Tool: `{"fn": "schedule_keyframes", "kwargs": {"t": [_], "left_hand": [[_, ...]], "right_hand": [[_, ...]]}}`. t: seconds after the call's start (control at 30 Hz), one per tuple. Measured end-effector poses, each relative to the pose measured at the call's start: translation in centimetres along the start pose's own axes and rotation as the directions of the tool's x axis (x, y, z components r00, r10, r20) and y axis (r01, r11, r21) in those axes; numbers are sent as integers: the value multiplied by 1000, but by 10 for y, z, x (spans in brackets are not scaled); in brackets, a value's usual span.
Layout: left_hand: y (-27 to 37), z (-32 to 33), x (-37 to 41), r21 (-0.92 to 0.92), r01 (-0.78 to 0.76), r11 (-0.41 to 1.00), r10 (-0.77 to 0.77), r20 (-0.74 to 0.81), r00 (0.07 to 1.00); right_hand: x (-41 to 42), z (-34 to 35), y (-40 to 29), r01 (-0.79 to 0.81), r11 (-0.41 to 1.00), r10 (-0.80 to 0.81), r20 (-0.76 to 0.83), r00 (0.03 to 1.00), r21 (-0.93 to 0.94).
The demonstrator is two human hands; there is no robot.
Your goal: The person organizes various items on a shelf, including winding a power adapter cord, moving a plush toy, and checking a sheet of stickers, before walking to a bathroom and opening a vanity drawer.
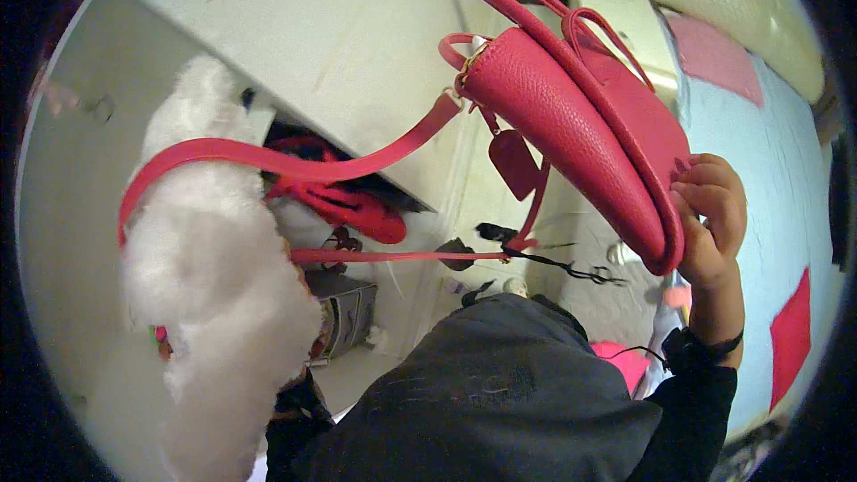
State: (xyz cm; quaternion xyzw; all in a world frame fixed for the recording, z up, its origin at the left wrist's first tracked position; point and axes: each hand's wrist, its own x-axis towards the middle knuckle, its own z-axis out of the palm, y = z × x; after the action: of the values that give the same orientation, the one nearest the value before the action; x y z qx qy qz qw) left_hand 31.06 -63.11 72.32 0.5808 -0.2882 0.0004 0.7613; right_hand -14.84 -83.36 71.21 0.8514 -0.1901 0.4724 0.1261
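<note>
A red leather handbag [562, 127] hangs tilted in the upper middle, with looped top handles and a dark red tag [514, 164] below its side. My right hand [713, 214] grips the bag's edge at its lower right end. From the bag's left end a long red shoulder strap [321, 167] runs left and curves over a white fluffy plush item [201, 268]. The strap's lower length crosses back towards the right. My left hand is hidden behind the fluffy item; only its dark sleeve and wrist band [301, 398] show below.
Behind the bag stands a large white panel or cabinet [335, 27]. A red and black item [341, 211] shows beneath its edge, above a grey fabric storage box [345, 308]. To the right is a bed with a light blue sheet [730, 167] and a padded headboard [730, 13].
</note>
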Motion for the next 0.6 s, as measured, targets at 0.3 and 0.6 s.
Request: {"fn": "schedule_keyframes", "kwargs": {"t": [0.3, 0.6], "left_hand": [[-112, 103, -76, 547, 588, 596, -793, 514, 326], [-134, 223, -87, 648, 497, 577, -788, 601, 133]], "right_hand": [[-161, -36, 3, -468, 845, 512, 137, 848, -257], [-220, -54, -14, -646, 654, 732, 113, 672, -393]]}}
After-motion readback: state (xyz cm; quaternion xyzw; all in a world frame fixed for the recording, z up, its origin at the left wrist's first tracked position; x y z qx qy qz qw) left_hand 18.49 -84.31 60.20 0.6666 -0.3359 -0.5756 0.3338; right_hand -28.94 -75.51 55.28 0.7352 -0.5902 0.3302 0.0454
